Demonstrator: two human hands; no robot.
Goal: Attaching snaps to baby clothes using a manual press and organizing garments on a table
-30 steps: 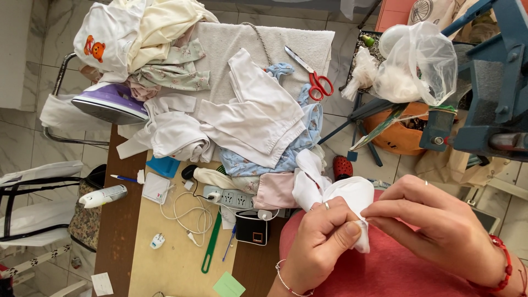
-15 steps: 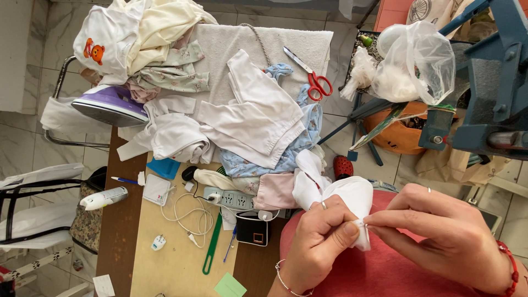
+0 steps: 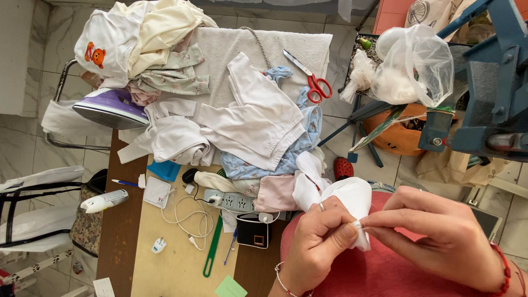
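Note:
My left hand (image 3: 316, 242) and my right hand (image 3: 440, 239) meet over my red lap, both pinching the lower edge of a small white cloth garment (image 3: 344, 198). The left thumb and forefinger grip the hem; a ring shows on that hand and a bead bracelet at the wrist. My right fingertips press the same spot from the right, and a red bracelet circles that wrist. The cloth bunches upward toward the table edge.
A heap of white, blue and pink baby clothes (image 3: 247, 126) covers the table (image 3: 176, 264). Red-handled scissors (image 3: 311, 80) lie on a grey towel. A purple iron (image 3: 110, 107), a power strip (image 3: 231, 201) with white cables, a green strip (image 3: 212, 247), a clear plastic bag (image 3: 412, 66) and a blue machine (image 3: 495, 88) surround me.
My right hand has slid slightly right and lower along the cloth's edge; the left hand keeps its pinch. The table's objects stay put.

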